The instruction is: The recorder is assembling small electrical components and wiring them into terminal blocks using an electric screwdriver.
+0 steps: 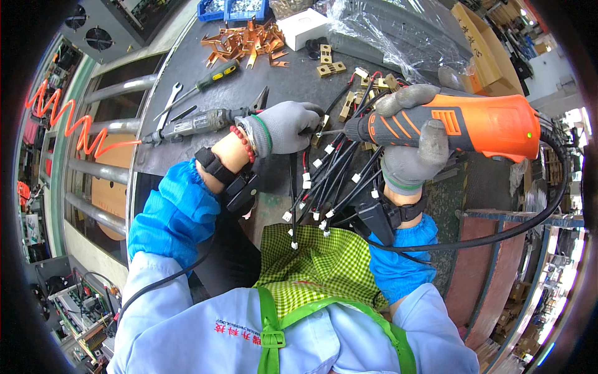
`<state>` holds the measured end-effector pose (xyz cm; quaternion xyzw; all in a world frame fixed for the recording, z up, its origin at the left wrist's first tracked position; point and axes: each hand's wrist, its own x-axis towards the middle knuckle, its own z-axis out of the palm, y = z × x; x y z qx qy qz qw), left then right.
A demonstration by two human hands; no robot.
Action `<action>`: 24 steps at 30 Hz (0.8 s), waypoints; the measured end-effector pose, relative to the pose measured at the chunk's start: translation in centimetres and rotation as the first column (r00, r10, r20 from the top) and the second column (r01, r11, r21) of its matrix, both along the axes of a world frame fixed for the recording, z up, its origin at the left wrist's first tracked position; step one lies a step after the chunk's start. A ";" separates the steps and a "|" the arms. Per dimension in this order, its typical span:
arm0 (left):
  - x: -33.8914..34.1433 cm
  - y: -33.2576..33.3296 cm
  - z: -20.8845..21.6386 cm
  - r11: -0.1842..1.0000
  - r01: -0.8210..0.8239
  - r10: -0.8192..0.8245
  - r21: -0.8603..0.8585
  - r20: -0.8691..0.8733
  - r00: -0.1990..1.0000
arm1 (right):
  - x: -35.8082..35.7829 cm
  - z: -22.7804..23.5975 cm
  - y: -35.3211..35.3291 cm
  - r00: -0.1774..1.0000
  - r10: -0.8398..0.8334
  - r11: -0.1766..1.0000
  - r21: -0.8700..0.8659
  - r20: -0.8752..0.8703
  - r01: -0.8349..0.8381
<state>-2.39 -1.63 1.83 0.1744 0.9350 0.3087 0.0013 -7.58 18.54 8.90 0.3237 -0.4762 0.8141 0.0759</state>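
Observation:
My right hand (414,163), in a grey glove, is wrapped round an orange and black electric screwdriver (492,124). The tool lies nearly level, its thin bit pointing left. At the bit's tip is my left hand (283,128), also gloved, with fingers pinched together on a small piece that I cannot make out. Below and between the hands hangs a bundle of black cables (333,177) with small white connectors at the ends. Some red wires run among them. Brass-coloured blocks (347,107) lie at the far end of the bundle, partly hidden by the cables.
A grey pneumatic tool (193,124) on a coiled orange hose, a wrench (169,105) and a screwdriver (215,75) lie on the dark table's left. Farther back are copper brackets (243,42), a white box (302,28), blue bins (232,9) and plastic-wrapped panels (398,37).

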 end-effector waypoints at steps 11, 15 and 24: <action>0.0 -0.2 -0.6 1.000 0.011 -0.010 0.021 -0.053 0.999 | 0.6 0.0 -1.1 0.989 0.142 0.983 -0.113 -0.030 -0.144; 0.2 -0.4 -1.1 0.998 0.019 -0.014 0.067 -0.076 0.997 | 1.0 0.0 -1.5 0.990 0.138 0.980 -0.147 0.004 -0.136; 0.6 -0.1 -2.4 0.989 0.023 -0.009 0.149 -0.089 0.996 | 1.2 0.0 -1.5 0.982 0.145 0.985 -0.071 -0.119 -0.154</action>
